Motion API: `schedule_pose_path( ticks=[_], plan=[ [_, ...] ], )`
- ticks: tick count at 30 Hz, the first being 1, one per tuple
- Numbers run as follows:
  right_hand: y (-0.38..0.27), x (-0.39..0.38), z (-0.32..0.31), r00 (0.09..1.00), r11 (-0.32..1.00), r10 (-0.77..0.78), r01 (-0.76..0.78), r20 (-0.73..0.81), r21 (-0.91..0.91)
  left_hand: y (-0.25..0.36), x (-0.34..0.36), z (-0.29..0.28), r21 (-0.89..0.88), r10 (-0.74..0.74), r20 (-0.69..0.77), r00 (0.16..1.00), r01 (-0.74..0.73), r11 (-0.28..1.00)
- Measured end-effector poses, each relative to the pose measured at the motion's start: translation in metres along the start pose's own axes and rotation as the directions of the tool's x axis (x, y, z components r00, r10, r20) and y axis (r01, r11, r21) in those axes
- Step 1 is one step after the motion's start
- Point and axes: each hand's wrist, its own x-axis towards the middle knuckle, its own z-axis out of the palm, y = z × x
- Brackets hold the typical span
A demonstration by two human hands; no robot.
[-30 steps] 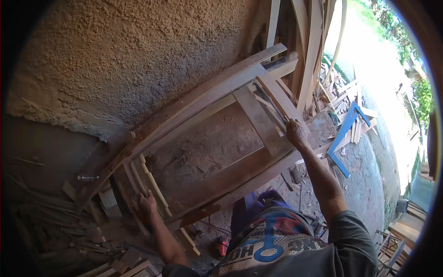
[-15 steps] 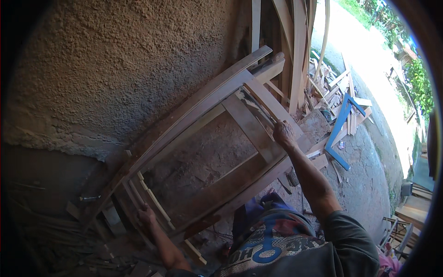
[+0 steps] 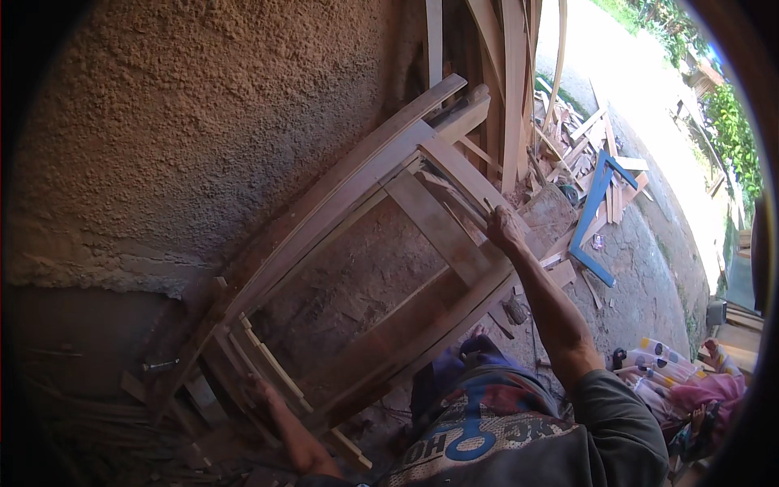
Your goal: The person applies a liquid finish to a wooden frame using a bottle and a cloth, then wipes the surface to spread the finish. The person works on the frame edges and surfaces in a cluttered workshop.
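Note:
A large wooden frame lies slantwise before me, with long side rails and shorter crosspieces around an open middle. My right hand is closed around its far right end piece, the fingers partly hidden by the wood. At the lower left, in shade, my left hand grips the opposite end of the same frame. Close beside that hand runs a thin pale strip. A long curved plank borders the frame on the wall side.
A rough wall stands at the left. Tall boards lean at the back, near heaped wood scraps. A blue angled piece lies on the ground at the right. Another person in patterned and pink clothing is at the lower right.
The view has shifted slightly, and the frame appears a little further left. Both hands keep their places on it. More of the other person has come into view at the lower right.

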Motion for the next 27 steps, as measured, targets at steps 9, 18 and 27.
schedule_pose_path(
  ticks=[9,18,27],
  plan=[
    [0.018,-0.005,-0.023,0.996,1.0,-0.009,0.008,-0.092,-0.005,-0.019,-0.029,0.008,-0.006,0.077,0.002,0.997,-0.077,0.997],
    [0.044,-0.003,-0.041,0.997,0.999,0.035,-0.036,-0.073,-0.019,-0.06,-0.058,0.028,0.038,0.31,0.0,0.951,-0.31,0.95],
    [0.117,0.018,-0.059,0.994,0.999,0.044,-0.046,-0.105,-0.024,0.012,-0.125,0.043,-0.511,0.039,0.232,0.972,0.088,0.855]
  ],
)
